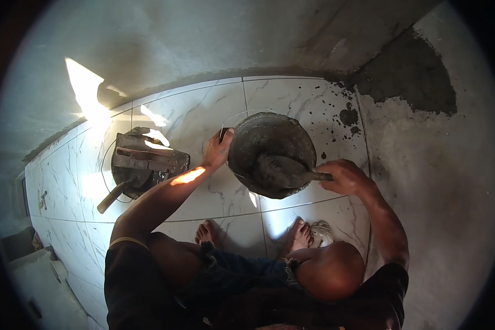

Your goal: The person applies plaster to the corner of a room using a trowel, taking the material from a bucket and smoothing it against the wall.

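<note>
A dark, mortar-caked bucket [246, 147] is tilted in front of me so that I look into its mouth. My left hand [219, 148] is closed on its left rim, by a dark piece near the thin wire handle [234, 116]. In my right hand [344, 177] is the handle of a trowel [283, 171]. Its broad, grey-coated blade lies inside the bucket, against the lower right of the opening. How much mortar is in the bucket is hard to tell in the shadow.
To the left stands another bucket [118, 159] with dirty tools on top, one with a wooden handle [111, 198]. Wet mortar splashes [348, 116] dot the white marbled tiles [203, 104]. A damp mortar patch [418, 77] covers the wall corner. A pale crumpled thing [322, 234] lies by my right foot.
</note>
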Demonstrator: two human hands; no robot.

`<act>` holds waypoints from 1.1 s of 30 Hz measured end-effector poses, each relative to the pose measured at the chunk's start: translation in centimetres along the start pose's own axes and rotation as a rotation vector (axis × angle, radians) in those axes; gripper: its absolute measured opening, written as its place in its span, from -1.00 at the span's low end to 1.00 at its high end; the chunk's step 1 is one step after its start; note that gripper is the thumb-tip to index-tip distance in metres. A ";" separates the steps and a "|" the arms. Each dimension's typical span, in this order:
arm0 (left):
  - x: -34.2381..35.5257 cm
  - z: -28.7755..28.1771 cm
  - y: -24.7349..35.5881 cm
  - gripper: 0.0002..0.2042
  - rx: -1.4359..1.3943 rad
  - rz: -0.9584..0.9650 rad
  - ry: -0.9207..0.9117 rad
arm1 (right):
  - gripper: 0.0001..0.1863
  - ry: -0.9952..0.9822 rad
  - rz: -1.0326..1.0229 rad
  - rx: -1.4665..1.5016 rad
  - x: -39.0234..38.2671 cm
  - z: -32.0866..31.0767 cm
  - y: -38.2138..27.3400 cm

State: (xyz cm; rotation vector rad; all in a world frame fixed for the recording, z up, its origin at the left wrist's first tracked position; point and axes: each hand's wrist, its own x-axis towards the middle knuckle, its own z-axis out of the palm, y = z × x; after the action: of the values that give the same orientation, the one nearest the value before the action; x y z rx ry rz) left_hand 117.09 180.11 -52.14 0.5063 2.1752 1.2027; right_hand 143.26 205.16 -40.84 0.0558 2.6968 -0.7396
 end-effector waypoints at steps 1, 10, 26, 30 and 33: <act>0.1 0.0 -0.7 -0.41 -0.011 0.012 0.018 | -0.61 0.043 0.052 0.155 -0.7 0.3 -0.2; 1.1 0.0 -2.4 -0.44 -0.047 0.025 0.034 | -0.60 0.113 0.248 0.413 -2.8 2.3 -2.0; 0.9 0.4 -2.4 -0.56 -0.298 -0.006 -0.043 | -0.47 0.461 0.153 0.161 -4.0 0.4 -2.3; 0.8 0.6 -2.8 -0.56 -0.365 0.032 -0.070 | -0.48 0.406 0.067 0.376 -3.2 -1.8 -2.7; 0.7 0.0 -3.0 -0.56 -0.345 -0.032 -0.080 | -0.50 0.461 -0.150 0.459 -1.6 -1.2 -0.9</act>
State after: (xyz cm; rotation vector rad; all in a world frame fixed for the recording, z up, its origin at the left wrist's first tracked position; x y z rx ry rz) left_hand 116.40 178.94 -54.95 0.3633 1.8489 1.4743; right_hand 144.25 205.05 -38.86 0.1526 2.9054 -1.5473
